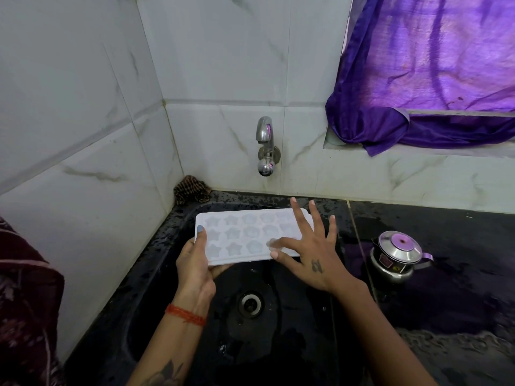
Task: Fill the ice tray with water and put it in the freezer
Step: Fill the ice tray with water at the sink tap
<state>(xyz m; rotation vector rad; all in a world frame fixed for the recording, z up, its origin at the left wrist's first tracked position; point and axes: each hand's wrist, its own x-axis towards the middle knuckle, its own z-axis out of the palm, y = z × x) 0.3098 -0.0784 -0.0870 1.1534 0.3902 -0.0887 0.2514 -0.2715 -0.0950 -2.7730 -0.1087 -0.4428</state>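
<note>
Your left hand grips the white ice tray by one end above the black sink; your right hand rests spread on it. Tilting could spill the water.

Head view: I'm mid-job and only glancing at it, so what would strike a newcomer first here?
First, the white plastic ice tray with star-shaped moulds, held over the black stone sink: the left hand grips its left end and the right hand lies spread on its right end. Next, the shiny purple curtain at upper right, then the chrome wall tap above the tray.
</note>
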